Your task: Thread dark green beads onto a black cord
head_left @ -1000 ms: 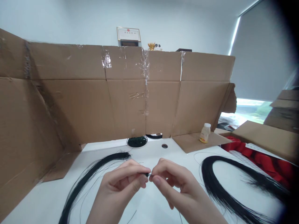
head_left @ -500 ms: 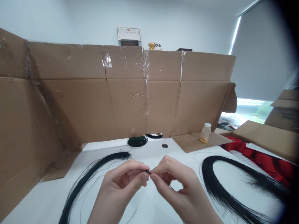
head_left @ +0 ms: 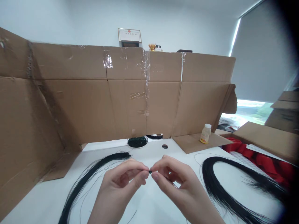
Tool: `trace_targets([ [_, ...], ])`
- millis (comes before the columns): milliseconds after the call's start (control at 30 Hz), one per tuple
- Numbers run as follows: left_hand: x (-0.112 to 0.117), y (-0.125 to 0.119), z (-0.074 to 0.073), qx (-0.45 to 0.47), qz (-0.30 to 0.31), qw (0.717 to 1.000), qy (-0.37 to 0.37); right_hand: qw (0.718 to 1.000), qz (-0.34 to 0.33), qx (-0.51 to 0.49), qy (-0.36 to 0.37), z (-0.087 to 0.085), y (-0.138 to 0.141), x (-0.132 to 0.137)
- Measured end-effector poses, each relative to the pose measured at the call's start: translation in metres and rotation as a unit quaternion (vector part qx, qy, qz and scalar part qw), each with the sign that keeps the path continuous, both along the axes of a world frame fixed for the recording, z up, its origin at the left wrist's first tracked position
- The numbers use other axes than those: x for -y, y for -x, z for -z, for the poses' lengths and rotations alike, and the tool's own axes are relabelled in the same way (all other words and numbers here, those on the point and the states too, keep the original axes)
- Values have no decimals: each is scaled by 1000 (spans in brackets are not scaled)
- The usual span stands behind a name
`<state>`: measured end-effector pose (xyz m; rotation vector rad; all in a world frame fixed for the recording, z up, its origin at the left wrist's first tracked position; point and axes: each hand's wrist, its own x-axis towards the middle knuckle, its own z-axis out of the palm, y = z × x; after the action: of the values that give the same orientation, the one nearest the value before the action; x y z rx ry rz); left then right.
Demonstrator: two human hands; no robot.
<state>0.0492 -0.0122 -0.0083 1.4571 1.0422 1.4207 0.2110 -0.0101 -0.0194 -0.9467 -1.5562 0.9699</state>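
My left hand [head_left: 120, 183] and my right hand [head_left: 176, 189] meet above the white table [head_left: 44, 199], pinching a tiny black piece [head_left: 149, 171] between their fingertips. It is too small to identify, and a thin dark strand runs from it under my right fingers. A long bundle of thin black wire [head_left: 91, 175] curves beside my left hand. A larger looped bundle of black wire [head_left: 221, 179] lies to the right of my right hand. Neither hand touches a bundle.
A tall folded cardboard screen [head_left: 105, 99] stands along the table's back and left side. Near its base are a round dish of dark green bits [head_left: 137, 142] and a pale bottle [head_left: 206, 134] on a cardboard flap [head_left: 193, 142]. Red material [head_left: 259, 161] lies at the right.
My hands have drawn slightly closer, and the black piece has shifted a little right, staying pinched between my fingertips. The wire bundles and dish stay in place.
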Motion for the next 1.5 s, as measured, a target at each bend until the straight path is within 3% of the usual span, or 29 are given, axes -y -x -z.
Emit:
trace_targets([
  [67, 0, -2, -1, 7, 22, 1000, 9, 998, 0, -57, 40, -3, 4, 3],
  [233, -1, -4, 2, 73, 53, 996, 26, 996, -14, -79, 25, -3, 2, 4],
  [433, 5, -7, 3, 67, 29, 997, 33, 994, -113, 0, 8, 5, -9, 3],
  [633, 17, -10, 1, 84, 3, 996, 24, 994, -92, -47, -22, 2, -12, 13],
  [700, 14, -5, 5, 84, 9, 996, 14, 995, -86, -51, -2, 1, -14, 17],
  [833, 1, 9, 15, 78, 102, 991, -29, 994, -98, -43, 2, 0, -17, 17],
  [933, -4, 13, 18, 120, 144, 982, -12, 997, -69, -39, -10, 2, -17, 15],
  [1067, 2, 5, 13, 158, 111, 980, 44, 994, -61, -45, -72, 1, -14, 15],
  [1167, 9, -4, 7, 160, 53, 984, 53, 989, -61, -115, -64, -2, -9, 23],
  [1300, 15, -9, 3, 138, 48, 989, 11, 986, -14, -165, -30, -6, -1, 36],
  [1400, 17, -8, 1, 143, 32, 989, -24, 991, 2, -132, -30, -7, -1, 40],
  [1500, 16, -6, 1, 172, 72, 982, -31, 991, -12, -123, -43, -4, -2, 38],
])
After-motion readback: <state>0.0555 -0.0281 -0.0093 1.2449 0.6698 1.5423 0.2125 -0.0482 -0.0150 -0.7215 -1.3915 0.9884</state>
